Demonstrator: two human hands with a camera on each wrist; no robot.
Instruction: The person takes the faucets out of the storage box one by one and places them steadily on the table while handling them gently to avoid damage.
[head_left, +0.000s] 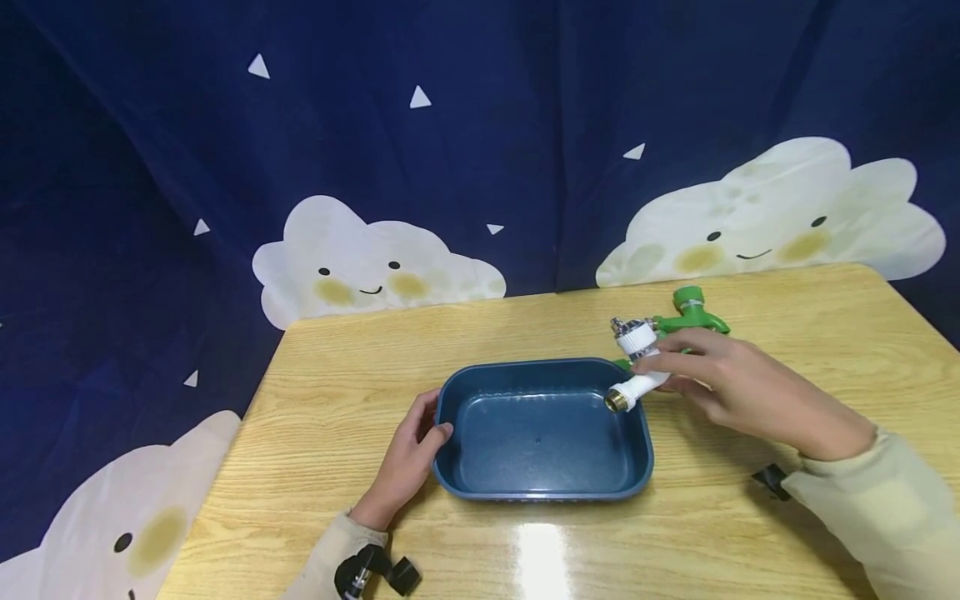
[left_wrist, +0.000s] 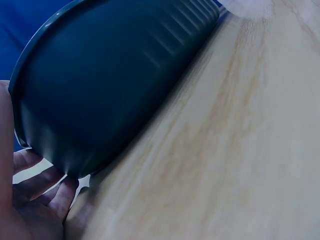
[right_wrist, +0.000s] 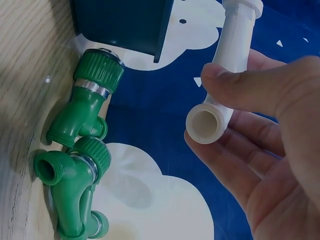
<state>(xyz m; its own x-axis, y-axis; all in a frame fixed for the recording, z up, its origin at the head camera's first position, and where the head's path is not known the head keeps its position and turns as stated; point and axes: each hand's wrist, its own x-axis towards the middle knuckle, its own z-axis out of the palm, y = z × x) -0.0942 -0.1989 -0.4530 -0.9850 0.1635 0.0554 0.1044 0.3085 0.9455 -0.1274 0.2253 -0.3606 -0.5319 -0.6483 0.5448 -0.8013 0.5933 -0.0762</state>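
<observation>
A dark blue rectangular plastic basin rests on the table with nothing lying in it. My left hand grips its left end, thumb over the rim and fingers against the outer wall, which the left wrist view shows close up. Above the basin's right rim, my right hand pinches a white plastic tap between thumb and fingers. The tap has a brass threaded end, a ribbed white collar and a metal piece on top. In the right wrist view its hollow white outlet faces the camera.
Green plastic taps lie on the wooden table just right of the basin, partly behind my right hand. A dark blue curtain with white clouds hangs along the table's back edge.
</observation>
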